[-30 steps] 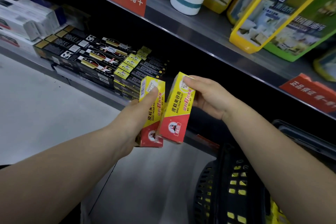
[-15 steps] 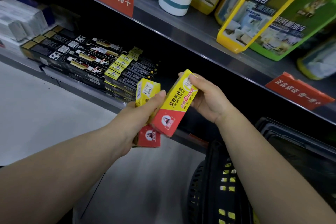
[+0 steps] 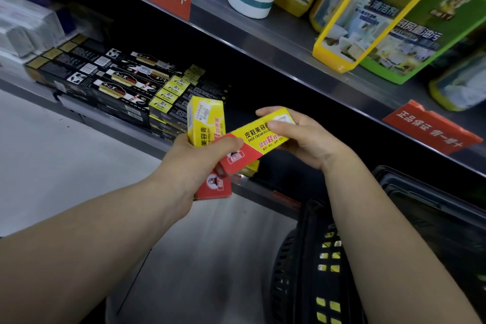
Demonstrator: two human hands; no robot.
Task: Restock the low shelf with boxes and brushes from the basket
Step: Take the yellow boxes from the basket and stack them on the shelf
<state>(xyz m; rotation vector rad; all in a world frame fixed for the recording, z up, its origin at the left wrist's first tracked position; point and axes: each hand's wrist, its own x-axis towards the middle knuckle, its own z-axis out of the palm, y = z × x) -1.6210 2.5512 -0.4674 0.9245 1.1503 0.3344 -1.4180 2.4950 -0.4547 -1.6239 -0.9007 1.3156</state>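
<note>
The left hand (image 3: 196, 163) clamps one upright shoe cream box (image 3: 206, 123); the right hand (image 3: 302, 139) pinches a second, tilted shoe cream box (image 3: 259, 139) by its far end, just before the low shelf (image 3: 126, 130); the boxes overlap, so one may knock the other loose.

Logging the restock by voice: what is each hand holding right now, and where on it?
Left hand grips one shoe cream box around its middle. Right hand pinches a second box at its yellow end.

upright box (image 3: 205, 123): yellow-red, near-vertical | tilted box (image 3: 259, 138): yellow-red, crossing its front | basket (image 3: 310, 258): black, lower right
</note>
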